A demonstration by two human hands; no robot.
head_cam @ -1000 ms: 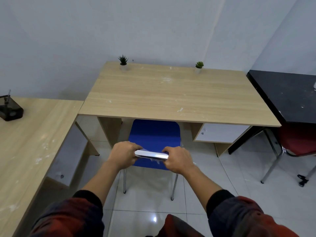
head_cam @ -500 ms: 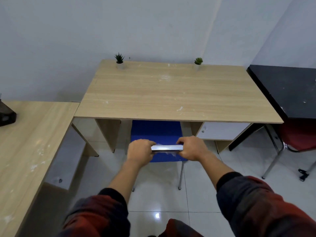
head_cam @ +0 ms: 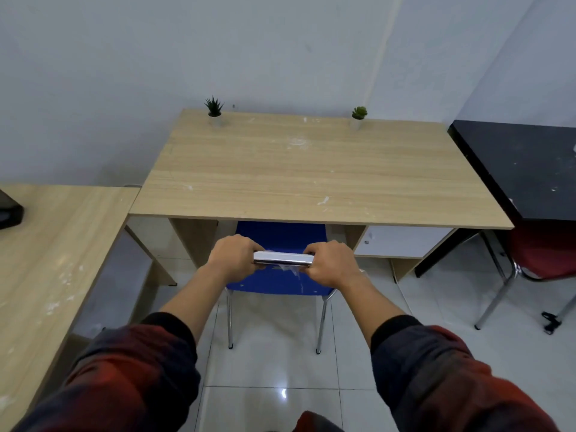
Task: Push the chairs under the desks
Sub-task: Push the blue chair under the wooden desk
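You see a blue chair (head_cam: 280, 235) on chrome legs, upright, its seat partly under the front edge of the light wood desk (head_cam: 311, 169); a red chair (head_cam: 542, 251) sits right of that desk.

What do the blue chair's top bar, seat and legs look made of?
Top bar: polished metal, probably chromed, mirror-bright between left hand and right hand. Seat: looks like matte blue plastic, smooth and uniform. Legs: thin shiny metal tubes, likely chromed.

Desks: three (head_cam: 311, 169) (head_cam: 56, 260) (head_cam: 530, 169). Chairs: two (head_cam: 280, 238) (head_cam: 542, 254). Potted plants: two (head_cam: 214, 110) (head_cam: 359, 115).
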